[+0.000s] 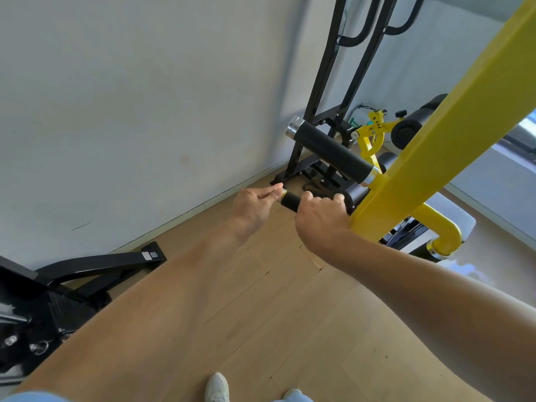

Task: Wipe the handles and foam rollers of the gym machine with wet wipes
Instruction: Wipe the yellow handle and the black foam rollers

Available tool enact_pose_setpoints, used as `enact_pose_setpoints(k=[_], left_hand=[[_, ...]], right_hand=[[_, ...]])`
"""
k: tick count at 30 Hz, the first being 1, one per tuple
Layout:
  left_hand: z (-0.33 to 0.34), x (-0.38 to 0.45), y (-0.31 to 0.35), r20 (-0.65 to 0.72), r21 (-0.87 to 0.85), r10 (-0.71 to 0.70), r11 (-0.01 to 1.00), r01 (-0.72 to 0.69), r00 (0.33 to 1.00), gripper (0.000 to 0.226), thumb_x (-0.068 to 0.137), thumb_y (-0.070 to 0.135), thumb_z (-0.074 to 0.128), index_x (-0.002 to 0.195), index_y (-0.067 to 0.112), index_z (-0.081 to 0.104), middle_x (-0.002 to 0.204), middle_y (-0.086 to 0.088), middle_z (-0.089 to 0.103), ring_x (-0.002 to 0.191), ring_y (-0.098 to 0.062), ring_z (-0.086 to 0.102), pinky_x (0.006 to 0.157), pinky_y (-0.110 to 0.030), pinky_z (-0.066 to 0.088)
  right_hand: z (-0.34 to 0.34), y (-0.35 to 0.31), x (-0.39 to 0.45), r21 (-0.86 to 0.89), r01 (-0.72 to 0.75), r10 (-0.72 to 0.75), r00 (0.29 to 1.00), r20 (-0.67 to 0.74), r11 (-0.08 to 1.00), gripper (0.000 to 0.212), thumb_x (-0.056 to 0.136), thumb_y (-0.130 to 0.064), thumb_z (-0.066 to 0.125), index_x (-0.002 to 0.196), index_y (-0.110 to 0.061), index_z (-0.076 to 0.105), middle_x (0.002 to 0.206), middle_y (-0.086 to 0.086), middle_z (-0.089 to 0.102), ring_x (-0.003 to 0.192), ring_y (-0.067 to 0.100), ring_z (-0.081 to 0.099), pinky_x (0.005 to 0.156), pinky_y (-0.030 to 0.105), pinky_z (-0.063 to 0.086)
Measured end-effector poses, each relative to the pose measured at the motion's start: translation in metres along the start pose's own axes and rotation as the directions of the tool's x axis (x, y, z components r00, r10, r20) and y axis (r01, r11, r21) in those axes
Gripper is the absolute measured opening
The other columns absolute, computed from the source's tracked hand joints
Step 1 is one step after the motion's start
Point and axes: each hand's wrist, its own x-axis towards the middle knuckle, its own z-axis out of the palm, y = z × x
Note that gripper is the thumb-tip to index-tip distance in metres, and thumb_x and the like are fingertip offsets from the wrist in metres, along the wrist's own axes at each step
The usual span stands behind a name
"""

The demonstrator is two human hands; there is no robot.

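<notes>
Head view: lower black handle (293,202) juts left from the yellow arm (435,140) of the gym machine, about mid-frame, over the wooden floor (261,314). Right hand (319,219) wrapped around the handle near the yellow arm, fingers (338,198) curled closed over the grip. Left hand (255,203) at the handle's free end, fingertips pinched together against the metal end cap (282,195); whether a wipe is between them cannot be told. No wipe clearly visible in either hand.

Just above, a longer black foam roller (333,152) with a silver end cap (293,127) sticks out from the same yellow arm, parallel to the handle, untouched. Further right and behind, another black roller (412,126) beside a yellow adjustment bracket (371,134). Black upright frame (327,82) stands against the white wall (130,111). Curved yellow tube (443,236) lower right, with a pale padded seat (458,216) behind it.

Lower left: black base of another machine (95,265) on the floor. Bottom edge: white shoe (217,387).
</notes>
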Motion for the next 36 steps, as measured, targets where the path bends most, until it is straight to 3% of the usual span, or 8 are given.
enact_pose_setpoints(k=[6,9,12,14,19,23,30,36], left_hand=[[-0.003,-0.006,0.007,0.019,-0.068,-0.026,0.997,0.027,0.999,0.025,0.096,0.037,0.065,0.117,0.029,0.075,0.113,0.019,0.072,0.099,0.007,0.059,0.071,-0.002,0.04],[-0.006,-0.007,0.004,-0.026,-0.035,0.002,0.999,-0.002,1.0,0.03,0.096,0.039,0.065,0.122,0.028,0.073,0.112,0.016,0.069,0.092,0.006,0.057,0.071,-0.002,0.04],[-0.003,-0.006,0.003,-0.046,-0.046,-0.005,0.999,0.003,0.999,0.032,0.095,0.042,0.064,0.122,0.029,0.073,0.111,0.01,0.068,0.099,-0.007,0.057,0.076,-0.01,0.041],[0.0,-0.008,0.002,-0.037,-0.066,-0.015,0.998,0.012,0.999,0.032,0.096,0.04,0.064,0.123,0.027,0.072,0.107,0.009,0.066,0.094,-0.006,0.055,0.083,-0.013,0.041],[0.007,-0.011,0.002,-0.04,-0.012,0.005,1.0,-0.005,0.999,0.033,0.096,0.041,0.063,0.125,0.028,0.071,0.102,0.013,0.067,0.085,-0.002,0.056,0.071,-0.01,0.043],[0.002,-0.011,0.005,-0.025,-0.033,-0.021,0.999,0.02,0.999,0.032,0.095,0.042,0.064,0.123,0.03,0.072,0.123,0.011,0.069,0.106,-0.002,0.052,0.088,-0.016,0.038],[-0.005,-0.013,0.004,-0.037,-0.042,-0.037,0.999,0.035,0.999,0.033,0.094,0.044,0.065,0.123,0.03,0.072,0.126,0.01,0.069,0.115,-0.009,0.055,0.098,-0.023,0.044],[-0.006,-0.019,0.007,-0.01,-0.052,-0.04,0.998,0.04,0.999,0.03,0.095,0.036,0.065,0.122,0.026,0.073,0.125,0.006,0.071,0.112,-0.004,0.055,0.076,-0.008,0.038]], right_hand=[[0.005,-0.024,0.017,0.179,0.142,-0.111,0.979,-0.171,0.974,0.026,0.106,-0.028,0.042,0.125,-0.012,0.049,0.1,0.003,0.062,0.089,0.021,0.063,0.093,0.04,0.044],[-0.005,-0.003,-0.001,-0.073,0.052,-0.049,0.998,0.039,0.996,0.031,0.103,-0.029,0.047,0.129,-0.011,0.049,0.102,0.007,0.064,0.098,0.027,0.064,0.107,0.05,0.038],[-0.013,0.017,-0.03,-0.535,0.155,-0.064,0.981,0.185,0.831,0.053,0.097,-0.04,0.058,0.137,-0.007,0.045,0.105,0.016,0.052,0.117,0.038,0.053,0.111,0.064,0.031],[-0.016,0.021,-0.04,-0.586,0.187,-0.089,0.977,0.192,0.788,0.056,0.096,-0.038,0.061,0.139,-0.008,0.044,0.104,0.018,0.048,0.12,0.041,0.051,0.112,0.07,0.026],[0.004,0.013,-0.015,-0.06,0.034,-0.036,0.999,-0.037,0.998,0.033,0.105,-0.037,0.044,0.125,-0.013,0.051,0.093,0.005,0.067,0.09,0.027,0.068,0.114,0.054,0.032],[0.018,0.001,0.002,0.26,0.108,-0.07,0.986,-0.15,0.96,0.039,0.101,-0.053,0.046,0.117,-0.017,0.048,0.09,-0.001,0.065,0.072,0.018,0.062,0.08,0.038,0.052],[0.015,-0.003,-0.003,0.272,0.114,-0.081,0.988,-0.128,0.956,0.041,0.107,-0.043,0.037,0.14,-0.018,0.042,0.113,-0.002,0.068,0.102,0.022,0.067,0.112,0.051,0.033],[0.007,-0.017,0.004,0.354,0.173,-0.128,0.981,-0.147,0.919,0.03,0.105,-0.041,0.046,0.124,-0.018,0.048,0.106,-0.001,0.062,0.095,0.02,0.064,0.094,0.04,0.043]])
